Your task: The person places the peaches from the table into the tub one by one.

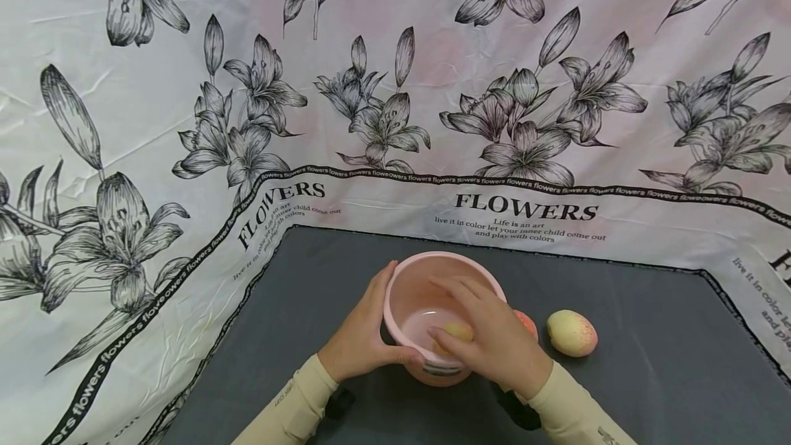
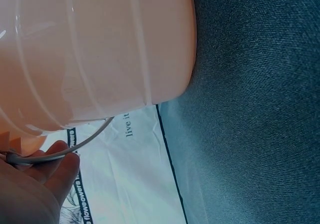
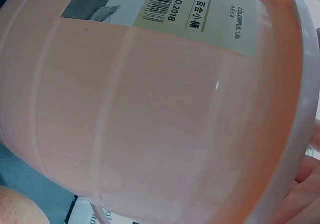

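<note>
A pink plastic bucket (image 1: 410, 294) stands upright on the dark grey cloth, its mouth facing up. My left hand (image 1: 358, 335) holds it at the left, the thumb along the near rim and the fingers on the outer wall. In the left wrist view, the fingers (image 2: 65, 171) lie by the bucket's thin grey handle (image 2: 87, 141). My right hand (image 1: 494, 325) reaches over the right rim into the bucket, thumb and fingers spread apart. Below them inside is a yellow peach-like fruit (image 1: 459, 332), partly covered by the thumb.
A yellow and pink peach-like fruit (image 1: 572, 333) lies on the cloth right of the bucket. Another reddish fruit (image 1: 526, 323) shows between the bucket and my right hand. A white flower-printed sheet (image 1: 383, 198) rises behind and at the left. The bucket carries a printed label (image 3: 200, 18).
</note>
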The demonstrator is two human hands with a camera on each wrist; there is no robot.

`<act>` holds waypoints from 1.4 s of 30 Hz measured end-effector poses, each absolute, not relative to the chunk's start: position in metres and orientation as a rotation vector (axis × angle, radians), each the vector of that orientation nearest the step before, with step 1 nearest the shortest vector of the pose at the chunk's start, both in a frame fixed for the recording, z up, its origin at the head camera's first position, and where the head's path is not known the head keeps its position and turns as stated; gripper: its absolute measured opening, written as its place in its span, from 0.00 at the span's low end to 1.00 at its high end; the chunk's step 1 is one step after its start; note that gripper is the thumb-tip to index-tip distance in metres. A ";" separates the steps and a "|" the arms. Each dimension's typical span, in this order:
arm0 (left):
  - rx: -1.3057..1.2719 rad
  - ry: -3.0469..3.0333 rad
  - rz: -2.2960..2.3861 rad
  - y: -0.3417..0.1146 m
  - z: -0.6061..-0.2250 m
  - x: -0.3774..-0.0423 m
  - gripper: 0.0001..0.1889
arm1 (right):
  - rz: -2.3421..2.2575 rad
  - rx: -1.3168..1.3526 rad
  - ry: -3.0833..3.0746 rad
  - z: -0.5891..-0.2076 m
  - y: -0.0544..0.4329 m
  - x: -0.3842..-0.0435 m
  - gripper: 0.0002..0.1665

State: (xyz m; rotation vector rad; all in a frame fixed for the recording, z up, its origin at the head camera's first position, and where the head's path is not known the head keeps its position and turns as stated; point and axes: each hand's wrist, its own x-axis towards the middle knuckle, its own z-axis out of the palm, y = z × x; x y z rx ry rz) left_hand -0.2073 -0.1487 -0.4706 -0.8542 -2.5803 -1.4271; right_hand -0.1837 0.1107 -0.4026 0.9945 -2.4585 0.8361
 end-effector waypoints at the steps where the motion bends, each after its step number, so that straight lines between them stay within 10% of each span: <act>1: -0.855 -2.580 -1.427 -0.148 -0.470 -0.207 0.74 | 0.842 0.996 -2.458 -0.402 0.112 -0.183 0.42; 42: -0.841 -2.553 -1.403 -0.142 -0.470 -0.207 0.76 | 0.700 0.372 -2.606 -0.473 0.220 -0.120 0.41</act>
